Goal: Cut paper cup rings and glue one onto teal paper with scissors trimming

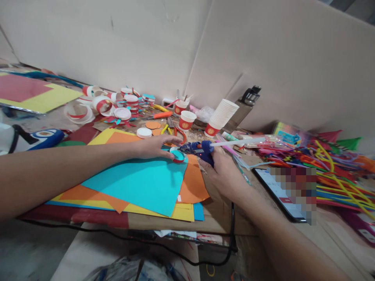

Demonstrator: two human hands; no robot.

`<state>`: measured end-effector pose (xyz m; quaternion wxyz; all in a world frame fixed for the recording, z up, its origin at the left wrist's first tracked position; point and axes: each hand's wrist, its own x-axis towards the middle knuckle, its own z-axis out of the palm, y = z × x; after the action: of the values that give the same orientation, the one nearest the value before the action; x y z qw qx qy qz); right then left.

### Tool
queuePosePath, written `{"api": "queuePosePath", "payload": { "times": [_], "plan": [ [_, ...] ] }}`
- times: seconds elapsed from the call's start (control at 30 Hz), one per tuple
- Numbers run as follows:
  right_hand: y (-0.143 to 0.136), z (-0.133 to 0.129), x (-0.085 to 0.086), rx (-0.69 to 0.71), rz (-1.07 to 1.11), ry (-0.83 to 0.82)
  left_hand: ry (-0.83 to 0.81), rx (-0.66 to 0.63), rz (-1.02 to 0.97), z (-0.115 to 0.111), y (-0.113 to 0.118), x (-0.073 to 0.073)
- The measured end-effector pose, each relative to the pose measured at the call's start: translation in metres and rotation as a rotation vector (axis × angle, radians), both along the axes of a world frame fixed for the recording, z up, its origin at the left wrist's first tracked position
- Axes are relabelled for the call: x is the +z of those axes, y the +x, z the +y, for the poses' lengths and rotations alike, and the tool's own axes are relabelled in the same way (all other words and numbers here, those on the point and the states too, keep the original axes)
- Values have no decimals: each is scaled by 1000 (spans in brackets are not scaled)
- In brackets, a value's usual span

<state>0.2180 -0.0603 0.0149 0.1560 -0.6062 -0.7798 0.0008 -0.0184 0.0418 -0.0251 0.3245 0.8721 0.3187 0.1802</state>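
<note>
My right hand (224, 169) is wrapped round the handle of a blue glue gun (202, 150), with a long white glue stick (238, 142) coming out of its back. The gun's nozzle points left, over a small red ring with a turquoise inside (177, 155). At that ring's left edge are the thumb and fingers of my left hand (156, 147), which hold it against the turquoise sheet (137, 179). Orange paper (195, 183) and yellow paper (184, 214) lie beneath. Just behind my left hand sits a white lid (144, 133).
Paper cups (187, 120), a tall cup stack (221, 117) and a bottle (241, 111) stand along the wall. Cut cup pieces (104, 105) lie back left. A phone (279, 195) and colourful pipe cleaners (336, 171) are at right. A black cable (131, 239) hangs at the front edge.
</note>
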Motion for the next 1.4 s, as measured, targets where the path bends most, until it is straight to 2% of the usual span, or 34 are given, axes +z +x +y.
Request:
{"api": "queuePosePath", "payload": {
  "times": [0.2,0.47,0.7,0.87,1.03,1.4],
  "plan": [
    [-3,4,-5,10,-30,20,-13,9,-27,2,0,-6],
    [-13,3,-3,-42,-84,-22,13,14,-30,0,0,-6],
    [-14,7,-9,-88,-75,-130,14,27,-20,0,0,-5],
    [-16,6,-5,-100,-71,-163,19,36,-26,0,0,-8],
    [-18,5,-2,-48,-69,-139,-14,19,-50,1,0,-9],
    [-18,-2,4,-92,-85,-131,18,4,-16,1,0,-5]
  ]
}}
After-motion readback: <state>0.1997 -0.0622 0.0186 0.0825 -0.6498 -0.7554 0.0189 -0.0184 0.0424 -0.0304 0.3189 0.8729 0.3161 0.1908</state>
